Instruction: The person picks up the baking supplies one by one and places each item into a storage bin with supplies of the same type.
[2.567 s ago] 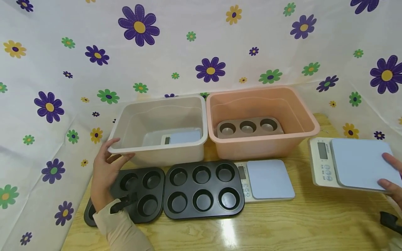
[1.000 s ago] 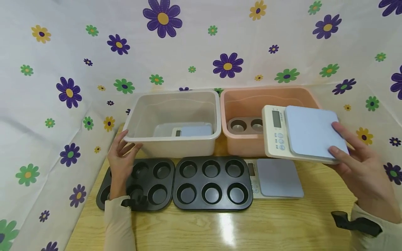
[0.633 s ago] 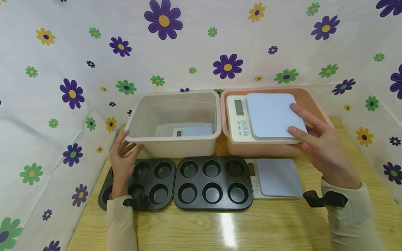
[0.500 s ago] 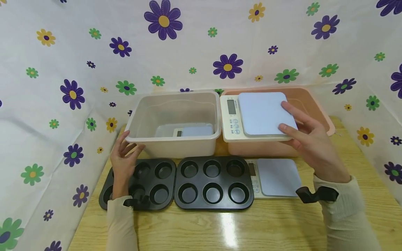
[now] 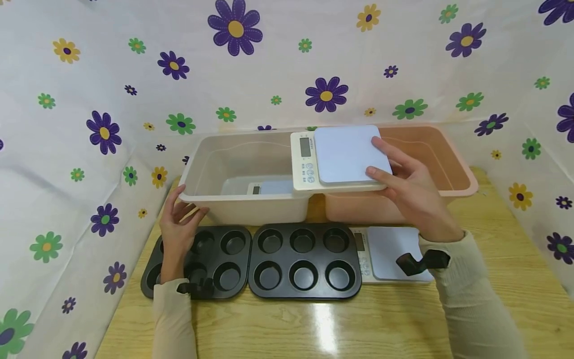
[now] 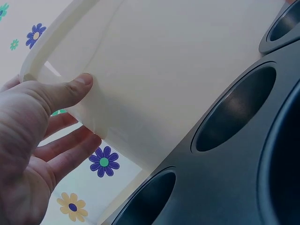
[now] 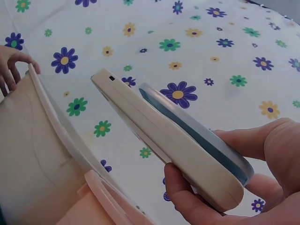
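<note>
My right hand [image 5: 414,192] grips a white kitchen scale [image 5: 352,155] by its right end, thumb and fingers on both faces. The scale is held in the air over the neighbouring rims of the two bins, its display end above the cream bin [image 5: 251,209]. In the right wrist view the scale [image 7: 173,145] shows edge-on between the fingers. At the cream bin's front left corner, my left hand [image 5: 177,229] pinches the rim. The left wrist view shows its thumb [image 6: 77,89] against the bin's outer wall. A second scale [image 5: 275,187] lies inside the cream bin.
To the right stands a pink bin [image 5: 462,184], its inside partly hidden by the held scale. On the wooden table [image 5: 269,329] in front lie two black muffin tins [image 5: 305,262] [image 5: 215,262] side by side, then another scale [image 5: 394,254]. A flowered cloth [image 5: 264,65] hangs behind.
My right hand has carried the scale leftward from the far right, across the pink bin, to the cream bin's right edge. My left hand has stayed on the cream bin's rim.
</note>
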Motion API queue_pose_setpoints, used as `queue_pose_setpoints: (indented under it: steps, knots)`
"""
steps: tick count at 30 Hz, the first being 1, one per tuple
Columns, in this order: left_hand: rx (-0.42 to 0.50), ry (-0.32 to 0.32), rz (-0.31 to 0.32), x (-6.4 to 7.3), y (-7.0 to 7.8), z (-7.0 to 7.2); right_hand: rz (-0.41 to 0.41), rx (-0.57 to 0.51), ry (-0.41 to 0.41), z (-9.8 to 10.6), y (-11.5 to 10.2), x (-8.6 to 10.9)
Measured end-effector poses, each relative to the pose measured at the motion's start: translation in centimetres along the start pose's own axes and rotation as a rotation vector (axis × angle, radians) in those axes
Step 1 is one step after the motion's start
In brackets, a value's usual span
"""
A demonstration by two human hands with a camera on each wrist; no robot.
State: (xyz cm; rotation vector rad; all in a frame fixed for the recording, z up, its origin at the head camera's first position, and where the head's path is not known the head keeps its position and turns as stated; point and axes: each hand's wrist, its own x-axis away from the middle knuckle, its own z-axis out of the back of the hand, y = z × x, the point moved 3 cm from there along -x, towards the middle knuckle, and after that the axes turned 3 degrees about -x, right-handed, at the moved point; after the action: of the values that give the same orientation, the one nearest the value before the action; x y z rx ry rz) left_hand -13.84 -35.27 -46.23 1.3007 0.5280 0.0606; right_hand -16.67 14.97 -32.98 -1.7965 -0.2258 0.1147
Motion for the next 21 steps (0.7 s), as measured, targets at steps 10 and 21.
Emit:
queue_pose_setpoints:
  steps: [10,21]
  knots:
    - [-0.019,-0.020,0.013,0.2,-0.1,-0.3,-0.019,-0.033,-0.007,-2.1,0.3,-1.6]
    - [-0.048,-0.029,0.005,0.2,-0.2,-0.2,-0.047,0.009,-0.052,-4.2,1.2,-3.4]
